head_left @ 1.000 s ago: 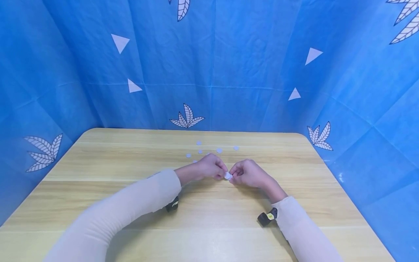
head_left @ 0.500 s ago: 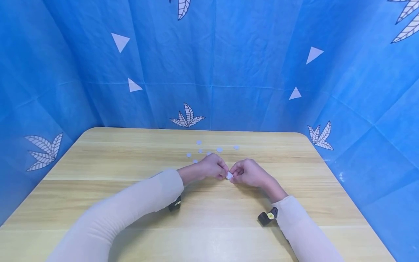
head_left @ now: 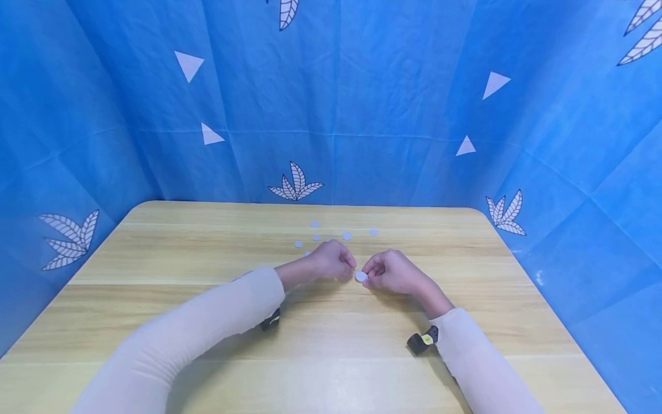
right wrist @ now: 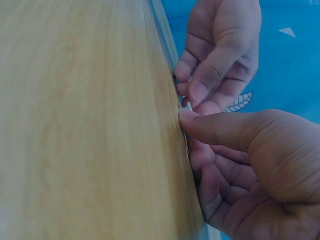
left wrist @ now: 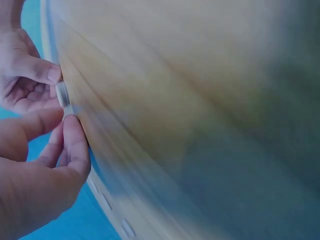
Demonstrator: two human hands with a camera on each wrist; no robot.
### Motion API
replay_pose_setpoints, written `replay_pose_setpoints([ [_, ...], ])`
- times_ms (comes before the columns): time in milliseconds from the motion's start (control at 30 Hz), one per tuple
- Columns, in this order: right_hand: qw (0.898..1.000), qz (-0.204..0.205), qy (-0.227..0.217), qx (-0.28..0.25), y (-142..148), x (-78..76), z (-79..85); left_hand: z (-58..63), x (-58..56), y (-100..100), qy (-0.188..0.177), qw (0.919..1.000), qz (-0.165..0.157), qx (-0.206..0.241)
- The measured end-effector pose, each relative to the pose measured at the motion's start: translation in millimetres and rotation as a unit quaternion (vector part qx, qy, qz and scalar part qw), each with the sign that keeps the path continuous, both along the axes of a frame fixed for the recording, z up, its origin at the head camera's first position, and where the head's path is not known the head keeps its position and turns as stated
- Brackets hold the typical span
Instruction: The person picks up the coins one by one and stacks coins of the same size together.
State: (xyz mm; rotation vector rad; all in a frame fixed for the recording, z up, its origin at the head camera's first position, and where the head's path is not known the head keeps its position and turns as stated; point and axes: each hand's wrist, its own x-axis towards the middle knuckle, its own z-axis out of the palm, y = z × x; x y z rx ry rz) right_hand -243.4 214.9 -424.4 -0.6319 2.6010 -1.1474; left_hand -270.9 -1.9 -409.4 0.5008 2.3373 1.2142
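My right hand [head_left: 395, 273] pinches small round white discs [head_left: 361, 276] between thumb and fingers, just over the wooden table. In the left wrist view the discs [left wrist: 62, 94] look stacked face to face, with a layered edge. The left hand [head_left: 332, 261] is close by on the left, its thumb and fingertips bent toward the discs with a narrow gap in the head view. Nothing plainly shows between its fingertips. Seen from the right wrist, a thin white edge [right wrist: 189, 106] stands by the right thumb, below the fingers of the left hand [right wrist: 222, 55].
Several loose white discs lie scattered behind the hands, among them one disc [head_left: 346, 236] and another disc [head_left: 373, 232] farther right. The light wooden table [head_left: 341, 368] ends at a blue patterned cloth [head_left: 393, 167] at the back and sides.
My left hand has drawn slightly left, and a gap shows between its fingertips and the discs. The right hand keeps its hold in nearly the same place.
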Motion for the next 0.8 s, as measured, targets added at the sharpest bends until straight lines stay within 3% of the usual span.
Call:
replay_pose_setpoints([
  [100, 1.000, -0.002, 0.001, 0.001, 0.0, -0.5, 1.0, -1.3, -2.6, -1.7, 0.050, 0.9977, -0.032, -0.032],
  [267, 1.000, 0.002, 0.000, -0.004, 0.2, -0.8, 0.9, -3.4, -3.4, -0.3, 0.088, 0.9918, -0.072, -0.058],
  [800, 1.000, 0.007, 0.003, -0.009, -0.6, 0.6, -0.3, -7.5, -0.6, 1.6, 0.112, 0.9871, -0.097, -0.062],
])
